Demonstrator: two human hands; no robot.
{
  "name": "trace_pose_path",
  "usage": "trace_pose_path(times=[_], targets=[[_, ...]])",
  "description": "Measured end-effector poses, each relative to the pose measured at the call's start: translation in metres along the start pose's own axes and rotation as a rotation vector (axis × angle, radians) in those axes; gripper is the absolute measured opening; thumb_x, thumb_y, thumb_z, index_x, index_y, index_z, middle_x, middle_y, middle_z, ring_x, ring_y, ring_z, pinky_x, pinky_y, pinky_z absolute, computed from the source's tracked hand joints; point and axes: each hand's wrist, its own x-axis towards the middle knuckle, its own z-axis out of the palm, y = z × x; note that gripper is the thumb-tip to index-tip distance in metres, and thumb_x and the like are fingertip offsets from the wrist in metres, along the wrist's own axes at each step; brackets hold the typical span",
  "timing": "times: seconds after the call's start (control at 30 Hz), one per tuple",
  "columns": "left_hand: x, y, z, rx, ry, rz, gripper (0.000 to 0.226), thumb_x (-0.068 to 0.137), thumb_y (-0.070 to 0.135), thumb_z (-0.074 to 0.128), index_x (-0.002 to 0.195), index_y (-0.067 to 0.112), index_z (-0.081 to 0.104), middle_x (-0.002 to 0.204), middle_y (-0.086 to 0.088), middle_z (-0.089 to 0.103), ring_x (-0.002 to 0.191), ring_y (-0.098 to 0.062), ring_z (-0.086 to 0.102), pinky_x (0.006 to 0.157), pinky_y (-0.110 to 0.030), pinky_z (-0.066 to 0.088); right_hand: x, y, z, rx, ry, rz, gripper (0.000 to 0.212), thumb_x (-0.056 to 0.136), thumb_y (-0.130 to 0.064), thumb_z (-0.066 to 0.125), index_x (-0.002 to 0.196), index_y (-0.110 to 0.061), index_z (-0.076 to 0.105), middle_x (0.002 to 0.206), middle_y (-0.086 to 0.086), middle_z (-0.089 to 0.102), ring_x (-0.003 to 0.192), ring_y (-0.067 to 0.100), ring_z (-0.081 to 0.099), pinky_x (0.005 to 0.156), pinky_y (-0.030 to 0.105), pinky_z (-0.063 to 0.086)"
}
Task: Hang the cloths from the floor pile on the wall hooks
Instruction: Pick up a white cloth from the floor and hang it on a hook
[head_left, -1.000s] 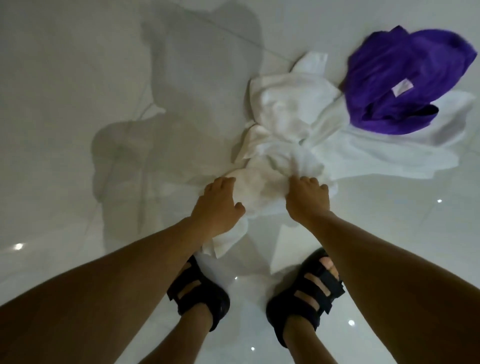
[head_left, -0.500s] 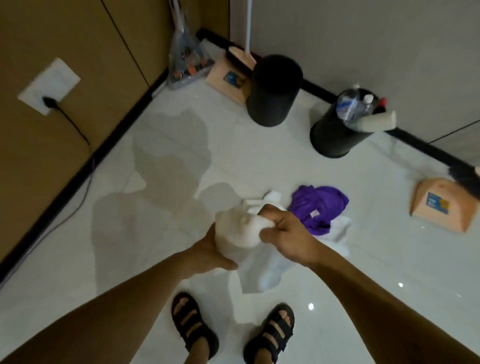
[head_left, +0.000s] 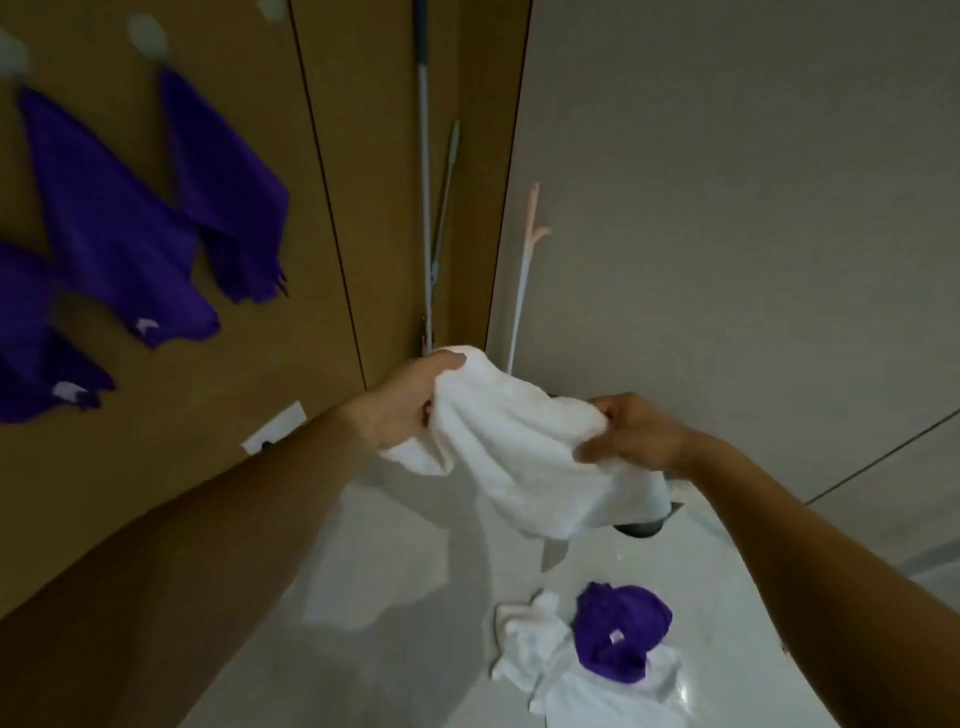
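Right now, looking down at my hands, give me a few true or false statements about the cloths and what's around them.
1. The left hand and the right hand both grip one white cloth in the air. True.
2. The cloths already hung up are white. False: the three hanging cloths are purple.
3. The pile is used up. False: a purple cloth lies on white cloths on the floor.
4. Long-handled tools lean in the corner. True.
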Motion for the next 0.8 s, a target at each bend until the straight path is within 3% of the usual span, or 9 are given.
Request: trace_pose_path(times=[0.07, 0.13, 0.2, 0.3, 0.43, 0.5, 0.63, 0.7, 0.8], targets=[[-0.012, 0.034, 0.0, 0.104, 0.087, 0.107, 0.025, 0.091, 0.031, 0.06, 0.105, 0.011, 0.065, 0.103, -0.013, 0.067, 0.096, -0.029, 0.063, 0.093, -0.039, 0.047, 0.004, -0.01, -0.013, -0.328, 0.068, 0.049, 0.03, 0.076, -0.019, 0.076, 0.103, -0.02, 0.065, 0.101, 0.002, 0.066, 0.087, 0.017, 0.063, 0.069, 0.025, 0.049], [-0.023, 0.058, 0.001, 0.218, 0.128, 0.212, 0.026, 0.091, 0.027, 0.059, 0.11, 0.009, 0.061, 0.096, -0.008, 0.066, 0.089, -0.024, 0.064, 0.084, -0.036, 0.051, 0.012, -0.015, -0.023, -0.519, 0.184, 0.118, 0.034, 0.083, -0.02, 0.068, 0.116, -0.01, 0.062, 0.114, 0.011, 0.065, 0.101, 0.027, 0.063, 0.083, 0.033, 0.05], [-0.034, 0.077, 0.005, 0.273, 0.111, 0.28, 0.022, 0.092, 0.017, 0.056, 0.114, 0.013, 0.057, 0.094, -0.005, 0.066, 0.085, -0.02, 0.064, 0.072, -0.031, 0.054, 0.016, -0.02, -0.034, -0.492, 0.292, 0.162, 0.035, 0.09, -0.025, 0.06, 0.12, -0.006, 0.062, 0.119, 0.015, 0.065, 0.106, 0.031, 0.062, 0.089, 0.036, 0.049], [-0.049, 0.098, 0.009, 0.204, 0.087, 0.326, 0.04, 0.087, 0.007, 0.052, 0.126, 0.017, 0.052, 0.107, -0.01, 0.066, 0.095, -0.026, 0.066, 0.075, -0.035, 0.055, 0.02, -0.029, -0.051, -0.435, 0.357, 0.193, 0.042, 0.098, -0.038, 0.044, 0.122, -0.006, 0.059, 0.121, 0.016, 0.063, 0.107, 0.033, 0.062, 0.088, 0.038, 0.048], [-0.065, 0.118, 0.012, 0.128, 0.101, 0.392, 0.081, 0.072, -0.007, 0.044, 0.145, 0.026, 0.032, 0.126, -0.015, 0.055, 0.112, -0.037, 0.057, 0.087, -0.042, 0.052, 0.021, -0.037, -0.07, 0.06, 0.227, 0.257, 0.05, 0.098, -0.047, 0.04, 0.107, -0.001, 0.056, 0.09, 0.023, 0.067, 0.073, 0.037, 0.07, 0.057, 0.041, 0.059], [-0.074, 0.126, 0.014, 0.082, 0.075, 0.381, 0.086, 0.062, -0.005, 0.044, 0.143, 0.022, 0.035, 0.124, -0.017, 0.055, 0.108, -0.039, 0.057, 0.09, -0.043, 0.049, 0.02, -0.044, -0.081, 0.27, 0.141, 0.216, 0.048, 0.098, -0.046, 0.04, 0.104, -0.001, 0.055, 0.084, 0.026, 0.069, 0.065, 0.038, 0.07, 0.051, 0.039, 0.057], [-0.092, 0.143, 0.019, -0.02, 0.074, 0.31, 0.062, 0.049, 0.003, 0.05, 0.111, 0.0, 0.054, 0.108, -0.016, 0.053, 0.092, -0.033, 0.058, 0.077, -0.035, 0.051, 0.022, -0.067, -0.097, 0.687, 0.156, -0.064, 0.024, 0.098, -0.026, 0.054, 0.114, -0.011, 0.06, 0.098, 0.015, 0.069, 0.081, 0.03, 0.069, 0.067, 0.039, 0.058], [-0.095, 0.147, 0.016, -0.072, 0.058, 0.305, 0.046, 0.057, 0.011, 0.057, 0.102, 0.0, 0.059, 0.103, -0.014, 0.059, 0.09, -0.03, 0.061, 0.078, -0.034, 0.051, 0.026, -0.078, -0.102, 0.949, 0.171, -0.223, 0.027, 0.096, -0.007, 0.052, 0.122, -0.009, 0.059, 0.112, 0.012, 0.065, 0.102, 0.029, 0.062, 0.078, 0.04, 0.055], [-0.098, 0.143, 0.014, -0.124, 0.122, 0.273, 0.035, 0.08, 0.028, 0.065, 0.108, 0.005, 0.068, 0.1, -0.015, 0.07, 0.09, -0.027, 0.068, 0.078, -0.037, 0.054, 0.026, -0.093, -0.108, 1.2, 0.112, -0.276, 0.028, 0.092, 0.008, 0.045, 0.116, 0.0, 0.057, 0.11, 0.015, 0.063, 0.101, 0.032, 0.062, 0.077, 0.042, 0.056]])
